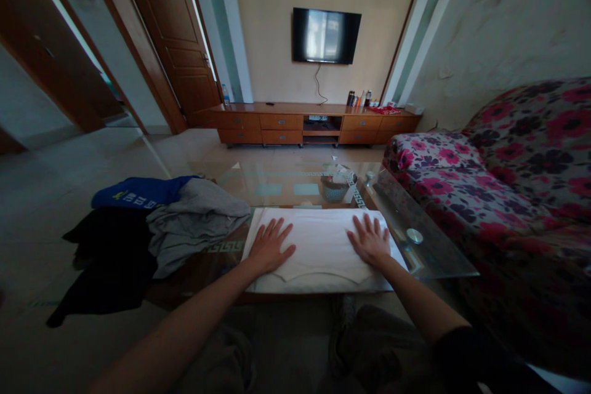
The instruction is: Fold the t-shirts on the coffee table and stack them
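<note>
A white shirt lies folded into a wide rectangle at the near edge of the glass table, its curved neckline toward me. My left hand rests flat on its left part, fingers spread. On the right part lies my right hand, also flat with the fingers apart. Neither hand grips the cloth. More white fabric shows beneath the shirt, but I cannot tell whether it is a separate piece. To the left is a heap of loose clothes: a grey garment, a black garment and a blue garment with lettering.
The glass table has a sharp right corner near the flowered sofa. A small basket appears beyond the shirt, apparently through the glass. A low wooden cabinet stands under the wall television, with bottles on its right part.
</note>
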